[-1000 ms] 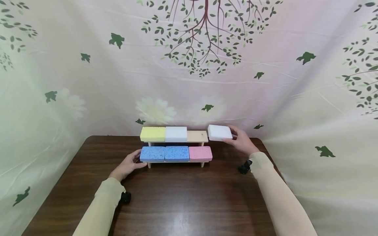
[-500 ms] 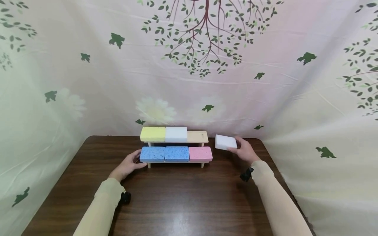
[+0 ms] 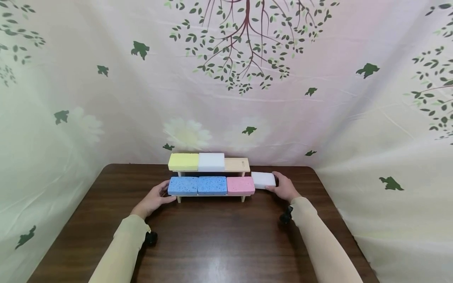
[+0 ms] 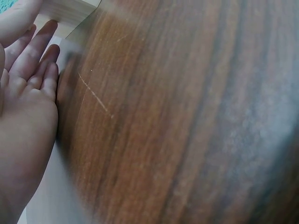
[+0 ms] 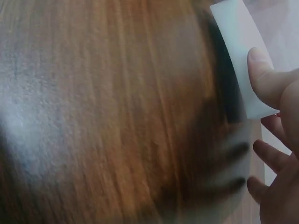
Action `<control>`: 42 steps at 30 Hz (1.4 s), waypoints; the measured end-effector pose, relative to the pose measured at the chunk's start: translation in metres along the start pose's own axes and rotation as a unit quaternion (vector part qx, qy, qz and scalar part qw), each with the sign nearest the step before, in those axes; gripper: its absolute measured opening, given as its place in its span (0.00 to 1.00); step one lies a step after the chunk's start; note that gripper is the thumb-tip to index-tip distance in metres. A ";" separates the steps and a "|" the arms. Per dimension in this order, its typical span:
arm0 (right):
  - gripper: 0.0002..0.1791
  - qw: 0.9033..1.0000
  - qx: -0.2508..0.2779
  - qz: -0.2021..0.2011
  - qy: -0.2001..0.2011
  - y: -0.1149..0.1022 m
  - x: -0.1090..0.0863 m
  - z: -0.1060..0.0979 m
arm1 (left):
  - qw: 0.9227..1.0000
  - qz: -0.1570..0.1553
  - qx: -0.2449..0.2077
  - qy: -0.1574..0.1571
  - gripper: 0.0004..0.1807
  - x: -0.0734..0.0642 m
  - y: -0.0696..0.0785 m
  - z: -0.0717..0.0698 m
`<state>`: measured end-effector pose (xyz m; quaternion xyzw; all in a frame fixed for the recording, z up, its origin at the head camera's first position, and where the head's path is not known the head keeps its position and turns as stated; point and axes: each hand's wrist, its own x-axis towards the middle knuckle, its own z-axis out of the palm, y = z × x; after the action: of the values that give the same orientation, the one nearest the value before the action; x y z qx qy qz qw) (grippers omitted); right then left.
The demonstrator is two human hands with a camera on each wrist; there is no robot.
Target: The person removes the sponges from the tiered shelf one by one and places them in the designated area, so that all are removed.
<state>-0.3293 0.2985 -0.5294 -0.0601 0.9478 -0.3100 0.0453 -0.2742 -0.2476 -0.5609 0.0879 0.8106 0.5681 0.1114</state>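
Two blue sponges (image 3: 183, 186) and a pink sponge (image 3: 240, 185) sit side by side on the front wooden shelf (image 3: 212, 195). My left hand (image 3: 152, 201) grips that shelf's left end, thumb in front and fingers behind; the left wrist view shows fingertips against pale wood (image 4: 70, 18). Between thumb and fingers, my right hand (image 3: 284, 188) holds a white sponge block (image 3: 263, 180) just right of the pink sponge. In the right wrist view the thumb presses the block's face (image 5: 236, 46) and the lower fingers stay loose. Whether the block touches the table cannot be told.
Behind stands another wooden shelf (image 3: 236, 164), bearing a yellow sponge (image 3: 183, 162) and a white block (image 3: 211, 162); its right third is bare wood. The dark wooden table (image 3: 212, 236) ends at a patterned cloth (image 3: 226, 98) behind and at the sides.
My right hand has lowered the white block from beside the back shelf, first slightly right, then left, down beside the pink sponge. The left hand has stayed in place.
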 end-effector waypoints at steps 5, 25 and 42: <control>0.46 1.000 -0.008 0.006 -0.005 -0.002 0.004 0.004 | 1.000 0.002 -0.003 0.002 0.47 0.000 0.000 0.000; 0.50 0.999 -0.021 0.023 -0.033 -0.007 0.006 0.007 | 1.000 0.004 0.010 0.000 0.46 -0.004 0.004 0.000; 0.47 0.997 0.066 -0.036 -0.018 -0.037 0.001 -0.031 | 1.000 -0.001 -0.001 -0.004 0.48 -0.005 0.005 0.000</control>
<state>-0.3305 0.2866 -0.4829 -0.0961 0.9214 -0.3726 0.0549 -0.2697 -0.2476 -0.5562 0.0895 0.8095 0.5686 0.1157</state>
